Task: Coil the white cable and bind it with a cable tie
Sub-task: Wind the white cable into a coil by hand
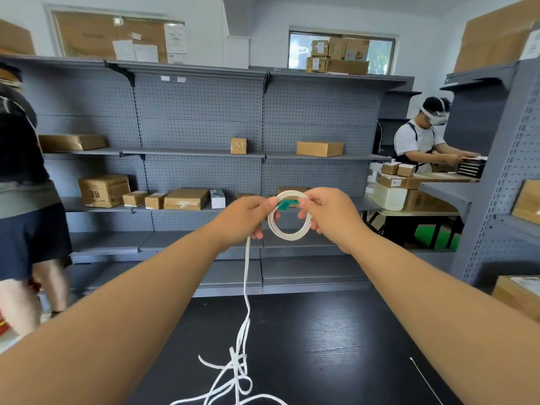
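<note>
I hold a small round coil of white cable point(289, 232) up in front of me, above the black table point(336, 340). My left hand point(248, 214) grips the coil's left side and my right hand point(330, 211) grips its right side. A green piece point(287, 204) sits at the top of the coil between my thumbs. From under my left hand the rest of the cable hangs down to a loose tangle point(236, 375) on the table. A thin white cable tie point(425, 380) lies on the table at the right.
Grey pegboard shelving point(201, 118) with cardboard boxes stands behind the table. A person point(26, 176) stands at the far left, and another person point(420, 141) works at a table at the right. A cardboard box point(517, 296) sits at the table's right edge.
</note>
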Action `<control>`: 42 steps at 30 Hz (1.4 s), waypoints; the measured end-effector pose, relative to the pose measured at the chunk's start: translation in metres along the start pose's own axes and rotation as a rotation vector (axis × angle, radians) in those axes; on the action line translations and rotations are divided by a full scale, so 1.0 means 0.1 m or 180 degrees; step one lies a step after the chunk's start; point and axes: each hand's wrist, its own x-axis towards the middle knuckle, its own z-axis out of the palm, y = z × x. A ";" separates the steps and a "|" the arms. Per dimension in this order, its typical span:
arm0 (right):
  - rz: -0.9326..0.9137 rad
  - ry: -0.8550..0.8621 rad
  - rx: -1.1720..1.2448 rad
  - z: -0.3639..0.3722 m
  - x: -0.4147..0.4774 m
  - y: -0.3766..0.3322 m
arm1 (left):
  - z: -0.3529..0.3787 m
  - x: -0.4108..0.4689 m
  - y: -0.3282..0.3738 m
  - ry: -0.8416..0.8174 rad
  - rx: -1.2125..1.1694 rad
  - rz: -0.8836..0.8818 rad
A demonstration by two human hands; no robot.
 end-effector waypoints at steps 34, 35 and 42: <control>0.1226 0.1513 0.3148 0.38 -0.11 -0.10 | 0.49 0.01 0.06 0.1143 -0.1802 -0.0196; 0.1234 0.1411 0.3095 0.38 -0.11 -0.09 | 0.48 0.02 0.05 0.1162 -0.1757 -0.0182; 0.1209 0.0069 0.1652 0.27 -0.08 0.02 | 0.30 0.06 -0.11 0.1355 -0.0504 0.0260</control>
